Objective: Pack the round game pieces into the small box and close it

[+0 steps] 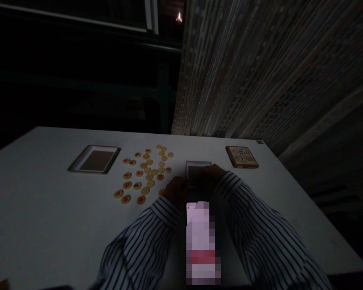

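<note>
Dim light hides much of the fingers. My left hand [177, 190] is closed at the near left corner of a small open box [199, 163] with a pale rim. What it grips, if anything, does not show. Over the right side of that box, my right hand [212, 175] curls with its fingers in shadow; its contents are hidden too. To the left of my left hand lie several round Chinese chess pieces [150, 184], some with red or dark characters facing up and others plain. One piece [161, 192] is partly covered by my left hand.
A lit phone [192, 217], mostly pixelated, lies between my forearms. An open shallow tray or lid [112, 163] rests at the left of the white table [48, 209]. A printed flat box [242, 157] sits at the back right. A string curtain [218, 80] hangs behind the table.
</note>
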Action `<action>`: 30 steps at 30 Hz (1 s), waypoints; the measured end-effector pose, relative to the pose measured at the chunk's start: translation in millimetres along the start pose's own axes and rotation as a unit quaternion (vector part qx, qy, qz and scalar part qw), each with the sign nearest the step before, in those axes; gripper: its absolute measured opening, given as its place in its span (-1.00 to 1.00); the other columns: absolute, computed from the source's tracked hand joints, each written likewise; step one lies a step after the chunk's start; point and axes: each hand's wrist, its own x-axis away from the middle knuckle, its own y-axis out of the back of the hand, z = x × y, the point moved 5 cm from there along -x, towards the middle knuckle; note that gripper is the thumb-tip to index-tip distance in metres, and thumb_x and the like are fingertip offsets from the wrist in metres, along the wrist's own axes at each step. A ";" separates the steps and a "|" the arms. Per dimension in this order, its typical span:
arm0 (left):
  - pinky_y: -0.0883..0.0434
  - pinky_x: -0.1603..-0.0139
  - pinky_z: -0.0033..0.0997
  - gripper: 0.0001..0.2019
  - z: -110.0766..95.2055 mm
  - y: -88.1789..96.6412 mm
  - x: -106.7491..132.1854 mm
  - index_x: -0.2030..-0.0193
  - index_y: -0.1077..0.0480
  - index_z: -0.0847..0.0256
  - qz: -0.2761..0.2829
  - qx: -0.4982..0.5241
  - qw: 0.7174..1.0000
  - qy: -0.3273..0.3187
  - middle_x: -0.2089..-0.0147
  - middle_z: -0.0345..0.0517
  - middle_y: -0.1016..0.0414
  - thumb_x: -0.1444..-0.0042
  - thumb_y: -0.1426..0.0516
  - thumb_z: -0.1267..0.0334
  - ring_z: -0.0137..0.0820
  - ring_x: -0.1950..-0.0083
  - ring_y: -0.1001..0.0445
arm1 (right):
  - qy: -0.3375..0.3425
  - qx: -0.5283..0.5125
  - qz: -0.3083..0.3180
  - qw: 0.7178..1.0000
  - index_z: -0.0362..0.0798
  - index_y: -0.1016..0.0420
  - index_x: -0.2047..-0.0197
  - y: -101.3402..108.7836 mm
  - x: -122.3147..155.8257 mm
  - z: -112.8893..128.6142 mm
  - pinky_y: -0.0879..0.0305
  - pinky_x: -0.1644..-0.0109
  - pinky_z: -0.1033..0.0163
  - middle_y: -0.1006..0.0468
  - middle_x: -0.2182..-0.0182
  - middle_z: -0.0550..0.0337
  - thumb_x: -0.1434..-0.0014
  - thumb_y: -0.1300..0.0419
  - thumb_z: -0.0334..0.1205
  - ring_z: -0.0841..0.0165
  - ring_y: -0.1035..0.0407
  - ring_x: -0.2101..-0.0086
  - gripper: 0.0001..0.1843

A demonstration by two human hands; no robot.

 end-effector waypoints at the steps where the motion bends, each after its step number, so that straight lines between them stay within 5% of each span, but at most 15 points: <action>1: -0.42 0.26 -0.39 -0.86 0.1 0.0 0.0 0.32 -0.43 0.23 0.000 0.001 1.000 0.000 0.34 -0.10 -0.49 0.01 -0.07 0.43 -0.39 0.28 -0.46 | 0.008 0.007 0.001 1.000 0.07 -0.51 0.21 -0.7 0.3 -1.6 -0.29 0.22 0.20 -0.55 0.23 0.12 -0.07 -0.07 -0.12 0.23 -0.42 0.23 -0.74; 6: -0.43 0.31 -0.42 -0.87 1.0 -0.9 0.6 0.32 -0.43 0.24 -0.003 0.001 1.000 0.009 0.35 -0.10 -0.49 0.01 -0.07 0.41 -0.41 0.33 -0.46 | -0.011 -0.005 -0.052 0.999 0.03 -0.44 0.11 1.0 15.2 -18.5 -0.25 0.18 0.22 -0.52 0.18 0.09 -0.11 -0.02 -0.17 0.26 -0.39 0.18 -0.70; 10: -0.43 0.30 -0.42 -0.85 0.5 -2.2 1.6 0.28 -0.42 0.28 -0.014 0.014 1.000 -0.010 0.33 -0.07 -0.48 0.00 -0.06 0.39 -0.41 0.32 -0.46 | -0.141 -0.069 -0.136 0.978 0.03 -0.42 0.08 -4.3 40.7 -36.4 -0.25 0.20 0.26 -0.52 0.18 0.14 -0.14 0.03 -0.24 0.31 -0.40 0.20 -0.69; 16: -0.43 0.30 -0.41 -0.85 2.2 -3.6 2.9 0.29 -0.42 0.26 -0.005 0.002 1.000 -0.005 0.34 -0.08 -0.48 0.01 -0.06 0.39 -0.39 0.30 -0.46 | -0.257 -0.162 -0.152 0.940 -0.01 -0.35 -0.01 -34.6 64.0 -44.6 -0.27 0.18 0.23 -0.51 0.13 0.11 -0.18 0.08 -0.14 0.28 -0.39 0.16 -0.62; 30: -0.43 0.29 -0.39 -0.81 7.9 -5.9 2.9 0.24 -0.41 0.28 0.025 -0.026 0.999 -0.021 0.31 -0.05 -0.48 0.02 -0.06 0.39 -0.38 0.29 -0.46 | -0.251 -0.217 -0.140 0.933 -0.01 -0.33 -0.06 -69.0 56.3 -43.9 -0.31 0.15 0.24 -0.53 0.14 0.11 -0.20 0.11 -0.13 0.28 -0.41 0.15 -0.59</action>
